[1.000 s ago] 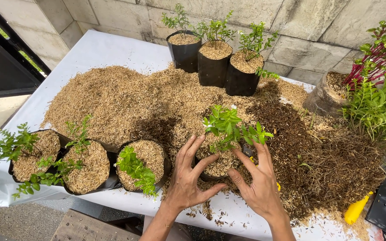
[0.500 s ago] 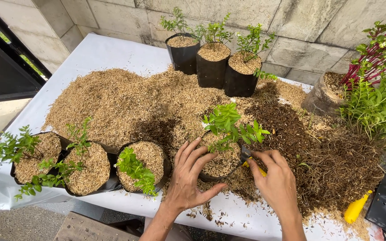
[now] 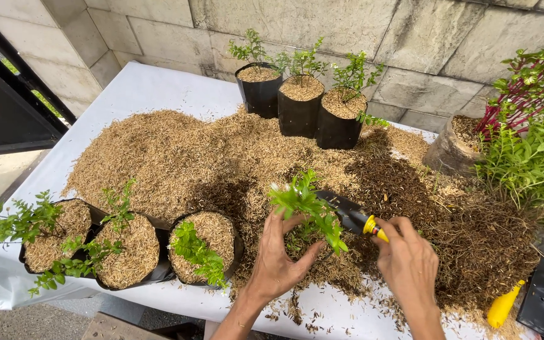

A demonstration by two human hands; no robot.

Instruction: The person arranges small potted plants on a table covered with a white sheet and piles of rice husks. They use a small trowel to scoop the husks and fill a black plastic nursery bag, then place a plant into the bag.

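- The left hand (image 3: 278, 261) is cupping the seedling (image 3: 306, 208) and its small pot, fingers wrapped around it, just right of the three filled pots (image 3: 136, 249).
- The right hand (image 3: 407, 261) is clamped on a trowel (image 3: 347, 214) whose blade is nearing the seedling — it could be nicking the stem.
- Tipping the pot risks spilling husk onto the white table (image 3: 158, 88).

Leaves and left hand (image 3: 276, 261) hide the pot (image 3: 297, 242)
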